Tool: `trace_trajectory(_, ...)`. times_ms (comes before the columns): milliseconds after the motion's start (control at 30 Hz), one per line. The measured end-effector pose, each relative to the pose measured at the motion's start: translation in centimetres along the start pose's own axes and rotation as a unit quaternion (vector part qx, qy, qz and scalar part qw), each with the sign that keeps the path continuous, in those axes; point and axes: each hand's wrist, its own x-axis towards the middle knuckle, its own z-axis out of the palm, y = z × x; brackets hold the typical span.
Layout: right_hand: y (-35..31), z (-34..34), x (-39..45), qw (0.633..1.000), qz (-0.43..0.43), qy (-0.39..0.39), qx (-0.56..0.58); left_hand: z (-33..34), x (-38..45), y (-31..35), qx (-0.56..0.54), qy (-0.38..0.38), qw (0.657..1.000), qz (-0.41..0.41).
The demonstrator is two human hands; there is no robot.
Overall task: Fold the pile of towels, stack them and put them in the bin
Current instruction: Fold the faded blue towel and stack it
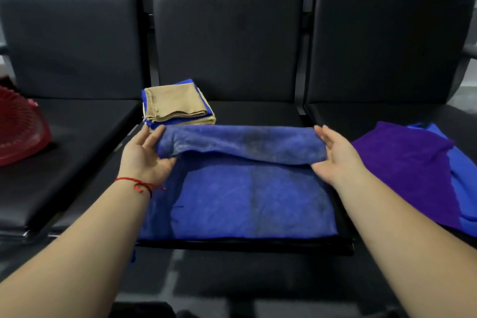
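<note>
At centre frame, left hand and right hand each pinch an end of the blue towel, far edge lifted, on the middle seat; folded stack behind.

Straight ahead of me runs a row of black padded seats with a leather-like surface, three backrests side by side, each split by a horizontal seam near the top. Dark metal uprights stand in the gaps between the backrests. The left seat cushion catches a dull sheen and sits apart from the middle one, a narrow gap between them. At the far right edge a dark curved armrest pokes in. Round my left wrist there's a thin red string bracelet, knotted, its loose ends trailing. Below the seat's front edge lies a grey floor, blurred.
</note>
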Motion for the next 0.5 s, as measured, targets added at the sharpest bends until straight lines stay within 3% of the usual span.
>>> trace_trajectory(167, -0.6, -0.7, -0.3, 1.0, -0.008, 0.011, -0.022, 0.4, -1.5, 0.4, 0.066, -0.032, 0.997, -0.019)
trace_trajectory(267, -0.6, -1.7, -0.9, 0.996, -0.015, 0.019, -0.086, -0.4, -1.4, 0.1, 0.143, 0.023, 0.989, -0.007)
trace_trajectory(400, -1.0, -2.3, -2.6, 0.979, -0.005, 0.003, -0.205, -2.0, -1.8, 0.6, 0.305, 0.042, 0.951, 0.016)
trace_trajectory(500, -1.1, -2.6, -4.1, 0.941, 0.009, 0.0, -0.339, -3.0, -2.7, 1.1, 0.39, 0.037, 0.92, -0.002)
